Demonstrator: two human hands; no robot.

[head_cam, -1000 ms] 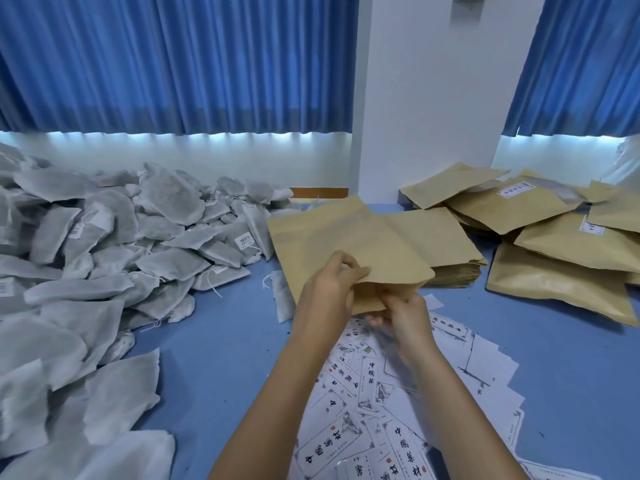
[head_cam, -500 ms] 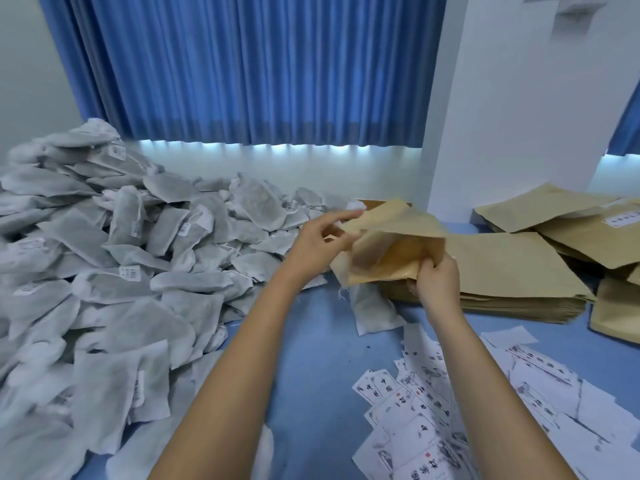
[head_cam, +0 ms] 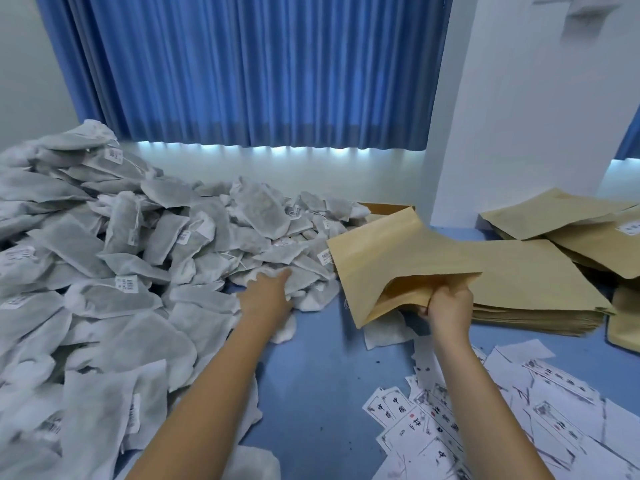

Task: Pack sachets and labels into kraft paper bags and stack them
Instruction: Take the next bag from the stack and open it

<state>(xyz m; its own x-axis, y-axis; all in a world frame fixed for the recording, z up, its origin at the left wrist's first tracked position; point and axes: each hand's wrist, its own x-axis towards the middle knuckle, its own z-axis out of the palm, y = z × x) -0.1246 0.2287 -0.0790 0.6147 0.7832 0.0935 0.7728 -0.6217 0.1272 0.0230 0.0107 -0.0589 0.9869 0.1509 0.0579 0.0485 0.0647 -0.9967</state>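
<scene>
Now | right hand [head_cam: 448, 306] pinches the bag [head_cam: 398, 258] at its gaping mouth, mid-right | left hand [head_cam: 266, 292] on a sachet [head_cam: 304, 284] at the pile's right edge, grip unclear | bag looks empty; labels [head_cam: 485, 427] near right | packed bags [head_cam: 571, 223] far right, I judge; most work left

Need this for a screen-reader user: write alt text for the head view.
Right hand holds a kraft paper bag open at its mouth; left hand reaches onto a pile of white sachets. Printed labels lie scattered on the blue table.
</scene>
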